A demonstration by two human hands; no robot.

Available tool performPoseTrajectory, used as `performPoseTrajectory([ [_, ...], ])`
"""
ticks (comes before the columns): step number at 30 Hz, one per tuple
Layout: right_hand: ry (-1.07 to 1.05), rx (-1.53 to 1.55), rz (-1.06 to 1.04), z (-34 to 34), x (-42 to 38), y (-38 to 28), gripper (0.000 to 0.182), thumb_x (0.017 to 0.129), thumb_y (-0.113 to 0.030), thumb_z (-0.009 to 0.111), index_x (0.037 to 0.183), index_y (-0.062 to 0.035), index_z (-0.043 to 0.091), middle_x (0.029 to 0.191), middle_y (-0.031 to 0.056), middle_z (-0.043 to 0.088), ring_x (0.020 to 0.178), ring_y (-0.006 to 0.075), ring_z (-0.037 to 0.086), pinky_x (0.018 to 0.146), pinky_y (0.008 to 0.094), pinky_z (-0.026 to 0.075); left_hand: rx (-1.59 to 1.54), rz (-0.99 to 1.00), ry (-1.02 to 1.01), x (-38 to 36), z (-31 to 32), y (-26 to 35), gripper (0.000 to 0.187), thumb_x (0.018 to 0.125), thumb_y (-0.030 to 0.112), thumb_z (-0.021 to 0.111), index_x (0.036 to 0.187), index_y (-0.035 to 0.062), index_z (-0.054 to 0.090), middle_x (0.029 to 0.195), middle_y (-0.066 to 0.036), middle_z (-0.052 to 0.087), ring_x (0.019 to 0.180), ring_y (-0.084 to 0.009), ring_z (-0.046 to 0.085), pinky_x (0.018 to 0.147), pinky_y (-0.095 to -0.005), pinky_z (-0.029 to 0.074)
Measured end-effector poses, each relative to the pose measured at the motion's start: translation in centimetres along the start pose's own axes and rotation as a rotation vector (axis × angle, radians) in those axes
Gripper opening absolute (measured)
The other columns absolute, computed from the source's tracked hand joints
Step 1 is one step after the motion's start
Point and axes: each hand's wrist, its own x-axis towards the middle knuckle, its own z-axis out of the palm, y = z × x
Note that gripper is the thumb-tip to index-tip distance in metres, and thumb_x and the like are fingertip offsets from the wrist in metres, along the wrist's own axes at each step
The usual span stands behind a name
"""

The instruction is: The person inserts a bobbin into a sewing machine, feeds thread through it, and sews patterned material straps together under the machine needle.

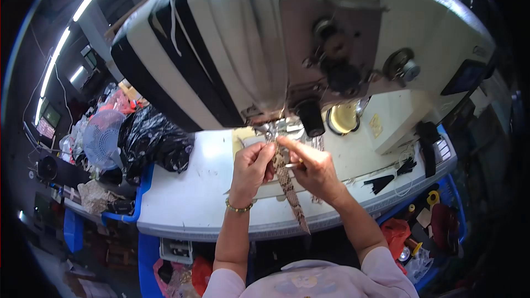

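A narrow strip of snake-patterned material [289, 192] runs from under the needle area of a large sewing machine [232, 49] down toward the table's front edge. My left hand [252, 169] pinches the strip's left side close to the needle area, thumb and fingers closed. My right hand [313, 170] lies on the strip's right side, its index finger stretched toward the needle area. A small metal tool [294, 165] sticks out from the curled fingers of that hand. The needle itself is too small to make out.
On the white table [187, 193], black strips [381, 183] and a thin white cord lie at the right. A yellow round part [343, 118] sits behind my right hand. Black plastic bags [154, 140] and a blue basket [103, 138] are at the left. Filled bins stand below the table.
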Motion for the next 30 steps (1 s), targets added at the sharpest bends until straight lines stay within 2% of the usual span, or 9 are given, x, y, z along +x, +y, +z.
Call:
performPoseTrajectory([
  [4, 0.191, -0.137, -0.144, -3.9, 0.1, -4.8, 0.039, 0.07, 0.004, 0.063, 0.107, -0.0047, 0.057, 0.061, 0.0046, 0.055, 0.044, 0.0103, 0.049, 0.041, 0.0211, 0.038, -0.02, 0.029, -0.021, 0.4, -0.1, -0.5, 0.027, 0.088, 0.017, 0.05, 0.065, 0.0041, 0.054, 0.05, 0.001, 0.05, 0.036, -0.004, 0.041, 0.033, -0.0169, 0.03],
  [7, 0.485, -0.241, -0.345, -6.6, 2.1, -7.0, 0.04, 0.069, 0.002, 0.068, 0.107, -0.0006, 0.056, 0.078, 0.0092, 0.058, 0.05, 0.0096, 0.051, 0.041, 0.019, 0.038, -0.053, 0.052, -0.044, 0.5, -0.3, -0.8, 0.026, 0.088, 0.017, 0.05, 0.065, 0.0042, 0.054, 0.05, -0.001, 0.051, 0.035, -0.0047, 0.042, 0.032, -0.0171, 0.03],
  [9, 0.59, -0.322, -0.338, -7.5, 4.5, -8.3, 0.042, 0.069, 0.002, 0.069, 0.108, 0.0008, 0.054, 0.087, 0.0125, 0.057, 0.054, 0.0094, 0.053, 0.042, 0.0179, 0.038, -0.055, 0.052, -0.071, 0.5, -0.4, -1.0, 0.028, 0.089, 0.021, 0.05, 0.067, 0.0044, 0.056, 0.051, 0.0, 0.051, 0.038, -0.0035, 0.042, 0.034, -0.0167, 0.032],
  [13, 0.574, -0.432, -0.525, -8.0, 7.2, -7.7, 0.04, 0.07, 0.002, 0.069, 0.107, 0.0012, 0.054, 0.08, 0.0102, 0.058, 0.051, 0.0083, 0.052, 0.041, 0.0182, 0.038, -0.07, 0.057, -0.092, 0.3, -0.5, -1.0, 0.028, 0.089, 0.021, 0.049, 0.067, 0.0048, 0.054, 0.051, 0.0, 0.051, 0.038, -0.0036, 0.042, 0.034, -0.0163, 0.032],
  [16, 0.629, -0.466, -0.52, -7.9, 7.6, -7.3, 0.038, 0.069, -0.002, 0.072, 0.103, -0.0012, 0.056, 0.066, 0.0039, 0.057, 0.045, 0.008, 0.048, 0.04, 0.0187, 0.037, -0.068, 0.055, -0.097, 0.4, -0.5, -0.9, 0.028, 0.089, 0.021, 0.049, 0.067, 0.005, 0.054, 0.051, -0.001, 0.052, 0.038, -0.0038, 0.042, 0.034, -0.0163, 0.032],
  [20, 0.573, -0.56, -0.452, -8.4, 7.9, -7.8, 0.04, 0.066, -0.008, 0.076, 0.101, -0.0016, 0.057, 0.066, 0.0039, 0.056, 0.045, 0.008, 0.048, 0.038, 0.0188, 0.036, -0.079, 0.058, -0.11, 0.4, -0.7, -1.1, 0.027, 0.089, 0.021, 0.05, 0.067, 0.0051, 0.054, 0.052, -0.001, 0.052, 0.039, -0.0039, 0.043, 0.034, -0.0164, 0.032],
  [22, 0.676, -0.443, -0.381, -8.0, 7.9, -9.5, 0.033, 0.064, -0.014, 0.079, 0.086, -0.0025, 0.057, 0.058, 0.0016, 0.051, 0.043, 0.0073, 0.046, 0.038, 0.0192, 0.035, -0.081, 0.055, -0.109, 0.2, -0.7, -1.1, 0.027, 0.089, 0.021, 0.05, 0.068, 0.0051, 0.054, 0.052, -0.001, 0.052, 0.039, -0.004, 0.043, 0.034, -0.0164, 0.032],
  [26, 0.694, -0.606, -0.601, -8.4, 8.3, -7.2, 0.035, 0.062, -0.02, 0.081, 0.082, -0.0034, 0.056, 0.057, 0.0011, 0.048, 0.041, 0.0074, 0.042, 0.037, 0.0185, 0.033, -0.082, 0.06, -0.118, 0.2, -0.7, -1.3, 0.026, 0.089, 0.021, 0.051, 0.069, 0.0046, 0.055, 0.053, -0.001, 0.053, 0.04, -0.0046, 0.045, 0.035, -0.0167, 0.034],
  [30, 0.552, -0.65, -0.408, -9.1, 8.3, -8.1, 0.036, 0.065, -0.012, 0.077, 0.094, -0.0018, 0.059, 0.069, 0.0057, 0.056, 0.043, 0.0096, 0.047, 0.037, 0.02, 0.037, -0.09, 0.059, -0.092, -0.3, -0.3, -1.3, 0.025, 0.088, 0.023, 0.053, 0.072, 0.0039, 0.057, 0.056, -0.001, 0.055, 0.043, -0.0049, 0.048, 0.038, -0.0172, 0.037],
])
